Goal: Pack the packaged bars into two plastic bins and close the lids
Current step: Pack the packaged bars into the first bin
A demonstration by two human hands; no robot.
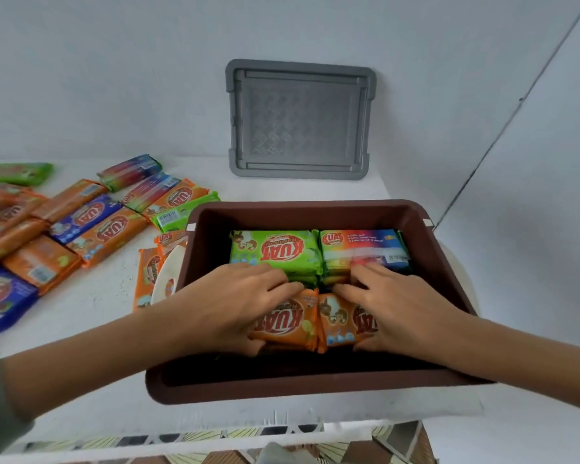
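Brown bin part-filled, our left hand and right hand pressing flat on orange bars; loose bars at ten o'clock, grey lid at twelve, unfitted.

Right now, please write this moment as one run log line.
step: packing | left hand: on orange wrapped bar | right hand: on second orange bar | brown plastic bin: open | grey lid: against wall

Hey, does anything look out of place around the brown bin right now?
One thing: a white plate stands on edge, wedged against the brown plastic bin's left wall, among orange packaged bars.
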